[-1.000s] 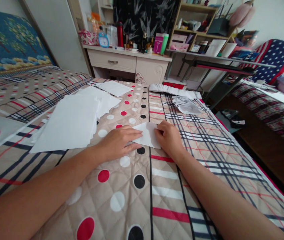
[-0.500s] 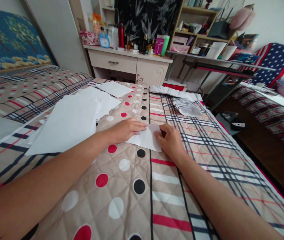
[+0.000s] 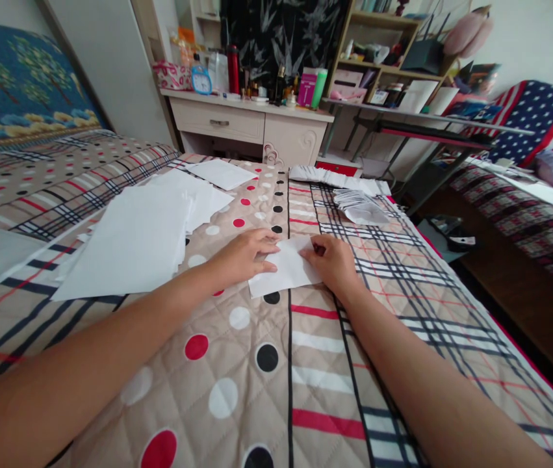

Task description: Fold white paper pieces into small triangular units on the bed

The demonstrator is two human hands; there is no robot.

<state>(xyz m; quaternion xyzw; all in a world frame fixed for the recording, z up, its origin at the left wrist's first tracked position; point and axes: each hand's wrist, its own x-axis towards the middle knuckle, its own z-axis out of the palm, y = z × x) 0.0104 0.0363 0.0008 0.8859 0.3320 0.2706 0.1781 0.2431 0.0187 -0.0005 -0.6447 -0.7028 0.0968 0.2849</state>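
1. Bedspread (image 3: 325, 396): quilted, carries all the paper. Red-trimmed edge runs down the right. Open run of it between the forearms, near side of the sheet.
2. White dresser (image 3: 300, 117): beyond the bed's far edge, well apart from the hands.
3. Paper stack (image 3: 125, 240): left side, edges ragged, sheets fanned out on its far side. Right edge faces the left hand; a dotted strip of bedspread lies between.
4. Folded-paper row (image 3: 339, 179): far right, lying along the far edge, right end near the red trim.
5. Fanned bundle (image 3: 361, 207): just on the near side of the row, close to the right edge. Gap to the right hand.
6. Left hand (image 3: 244, 257): grip released, thumb and fingers apart, tips at the sheet's left edge.
7. Right hand (image 3: 334, 260): grip pinching the sheet's right edge, thumb on top, fingers curled.
8. White sheet (image 3: 288, 263): on the bedspread between both hands, near edge uncovered, slightly skewed.
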